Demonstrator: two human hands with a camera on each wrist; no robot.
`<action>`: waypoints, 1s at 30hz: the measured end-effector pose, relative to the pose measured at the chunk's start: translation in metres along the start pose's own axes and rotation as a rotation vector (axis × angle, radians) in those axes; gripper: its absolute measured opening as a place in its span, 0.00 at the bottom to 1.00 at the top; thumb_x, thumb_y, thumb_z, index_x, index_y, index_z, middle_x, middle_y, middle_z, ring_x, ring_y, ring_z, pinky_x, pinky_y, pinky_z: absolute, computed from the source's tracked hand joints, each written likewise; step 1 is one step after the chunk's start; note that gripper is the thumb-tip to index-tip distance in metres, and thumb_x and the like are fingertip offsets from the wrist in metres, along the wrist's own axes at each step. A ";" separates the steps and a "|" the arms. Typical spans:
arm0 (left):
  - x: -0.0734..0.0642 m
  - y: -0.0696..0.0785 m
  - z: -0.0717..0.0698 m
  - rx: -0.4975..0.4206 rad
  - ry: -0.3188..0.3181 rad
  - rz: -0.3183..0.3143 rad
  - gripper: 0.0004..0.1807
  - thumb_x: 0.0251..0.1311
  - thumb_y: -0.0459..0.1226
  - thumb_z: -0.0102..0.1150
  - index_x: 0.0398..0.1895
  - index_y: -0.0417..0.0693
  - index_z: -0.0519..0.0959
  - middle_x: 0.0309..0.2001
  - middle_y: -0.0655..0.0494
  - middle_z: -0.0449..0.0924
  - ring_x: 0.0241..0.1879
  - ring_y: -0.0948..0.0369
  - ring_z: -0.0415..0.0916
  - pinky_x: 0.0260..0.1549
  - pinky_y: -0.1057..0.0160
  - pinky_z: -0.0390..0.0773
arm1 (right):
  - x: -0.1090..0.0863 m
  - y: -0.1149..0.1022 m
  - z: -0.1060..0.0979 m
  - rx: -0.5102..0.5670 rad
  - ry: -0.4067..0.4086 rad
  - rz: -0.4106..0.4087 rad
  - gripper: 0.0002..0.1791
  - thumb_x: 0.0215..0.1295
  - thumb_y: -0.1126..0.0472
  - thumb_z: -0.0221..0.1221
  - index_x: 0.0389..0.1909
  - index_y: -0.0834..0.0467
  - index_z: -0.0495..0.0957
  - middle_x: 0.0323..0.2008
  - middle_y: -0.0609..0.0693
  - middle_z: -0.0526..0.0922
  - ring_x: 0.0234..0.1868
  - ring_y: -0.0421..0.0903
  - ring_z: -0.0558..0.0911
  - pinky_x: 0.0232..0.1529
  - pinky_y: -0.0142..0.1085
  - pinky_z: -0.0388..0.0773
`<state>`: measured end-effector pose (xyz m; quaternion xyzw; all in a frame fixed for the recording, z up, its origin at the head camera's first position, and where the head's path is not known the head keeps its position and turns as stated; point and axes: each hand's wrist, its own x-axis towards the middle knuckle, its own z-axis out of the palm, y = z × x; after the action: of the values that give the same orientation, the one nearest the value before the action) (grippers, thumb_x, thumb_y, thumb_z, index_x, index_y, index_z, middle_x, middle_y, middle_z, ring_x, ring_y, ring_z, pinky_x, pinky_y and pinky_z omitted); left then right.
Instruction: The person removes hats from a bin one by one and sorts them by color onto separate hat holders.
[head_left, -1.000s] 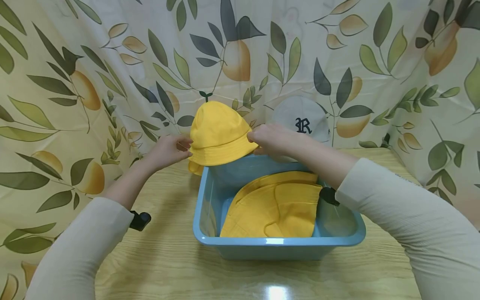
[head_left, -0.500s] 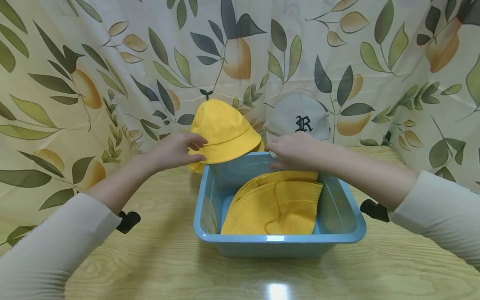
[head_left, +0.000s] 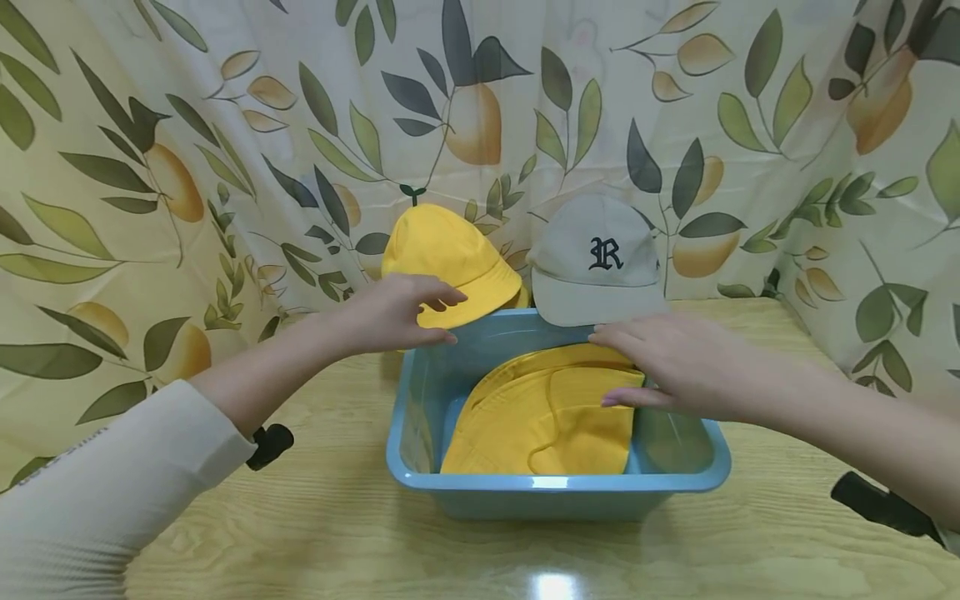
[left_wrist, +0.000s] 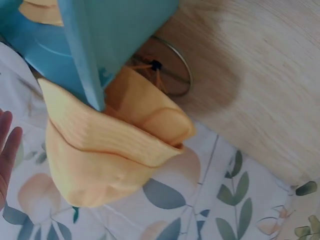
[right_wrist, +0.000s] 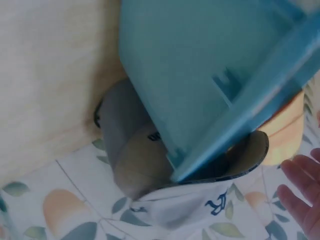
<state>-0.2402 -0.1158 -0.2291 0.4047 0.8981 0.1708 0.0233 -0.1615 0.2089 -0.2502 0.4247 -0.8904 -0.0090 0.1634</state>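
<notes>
A yellow bucket hat (head_left: 446, 254) with a green sprout on top hangs over the back left corner of a blue plastic basin (head_left: 558, 482); its brim overlaps the rim in the left wrist view. To its right, a pale grey baseball cap (head_left: 596, 262) with a dark letter R rests at the basin's back rim. Another yellow hat (head_left: 525, 417) lies folded inside. My left hand (head_left: 397, 312), fingers relaxed, hovers before the bucket hat's brim and covers part of it. Over the basin's right side, my right hand (head_left: 675, 362) is spread with nothing in it.
The basin stands on a light wood-grain table (head_left: 345, 517). A fruit-and-leaf patterned curtain (head_left: 495, 183) rises behind and at both sides. A thin ring with a dark clip (left_wrist: 172, 67) shows beside the basin in the left wrist view.
My right hand has left the bucket hat's brim, moving right and nearer past the cap, whose visor now shows. My left hand has moved right from the hat's left edge across its front.
</notes>
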 end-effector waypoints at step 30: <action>0.086 0.068 0.058 0.048 -0.250 0.387 0.32 0.56 0.47 0.58 0.64 0.50 0.64 0.61 0.58 0.68 0.60 0.64 0.64 0.59 0.72 0.62 | -0.097 -0.034 0.058 0.111 0.092 0.044 0.48 0.57 0.37 0.52 0.67 0.67 0.51 0.69 0.61 0.49 0.71 0.51 0.45 0.70 0.33 0.33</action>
<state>-0.2387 0.0054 -0.2535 0.5877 0.7978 0.0991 0.0914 -0.0964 0.2538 -0.3383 0.4133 -0.8902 0.0635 0.1806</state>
